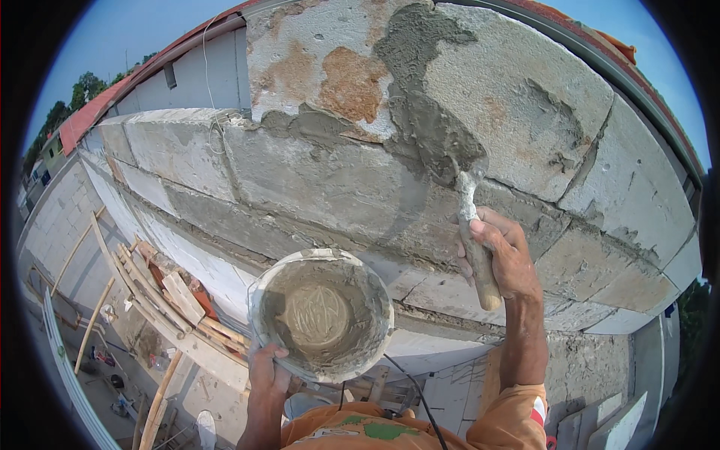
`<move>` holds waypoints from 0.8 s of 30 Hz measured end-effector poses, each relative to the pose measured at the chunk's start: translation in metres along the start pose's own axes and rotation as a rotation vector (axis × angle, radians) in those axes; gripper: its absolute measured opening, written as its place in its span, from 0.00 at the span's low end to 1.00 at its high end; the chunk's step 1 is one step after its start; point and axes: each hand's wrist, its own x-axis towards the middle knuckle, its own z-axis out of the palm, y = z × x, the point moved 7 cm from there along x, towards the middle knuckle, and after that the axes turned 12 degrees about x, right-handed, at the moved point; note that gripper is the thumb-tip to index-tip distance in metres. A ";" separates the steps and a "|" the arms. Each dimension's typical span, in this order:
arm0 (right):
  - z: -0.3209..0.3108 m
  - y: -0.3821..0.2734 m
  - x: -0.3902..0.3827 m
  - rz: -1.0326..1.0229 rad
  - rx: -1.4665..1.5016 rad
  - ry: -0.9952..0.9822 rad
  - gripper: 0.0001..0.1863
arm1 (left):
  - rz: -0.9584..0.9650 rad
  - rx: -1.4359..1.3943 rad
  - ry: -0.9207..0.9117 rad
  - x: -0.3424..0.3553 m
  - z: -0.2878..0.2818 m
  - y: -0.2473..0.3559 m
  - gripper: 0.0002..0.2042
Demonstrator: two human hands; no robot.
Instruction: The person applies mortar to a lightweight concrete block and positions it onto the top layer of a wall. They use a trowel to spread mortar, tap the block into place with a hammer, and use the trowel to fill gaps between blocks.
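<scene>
The right hand [504, 255] is gripping the wooden handle of a trowel [471, 196], whose blade is pressing wet grey mortar [431, 131] into the upright joint of the block wall [330, 176] just ahead. The left hand [266, 367] is clasping the near rim of a mortar-smeared bucket [321, 313], lower and to the left. With the bucket tipping and held only by its rim, it is likely at risk of slipping toward the timber [161, 296] far below, and loose mortar could be dropping off the blade.

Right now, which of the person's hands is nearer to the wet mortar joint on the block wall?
The right hand. It grips the trowel, whose blade touches the wet mortar joint just above it. The left hand is lower down, holding the mortar bucket by its rim.
</scene>
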 end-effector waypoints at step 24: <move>0.021 0.038 -0.013 -0.108 0.319 -0.097 0.15 | 0.005 0.004 0.068 0.018 -0.040 -0.011 0.21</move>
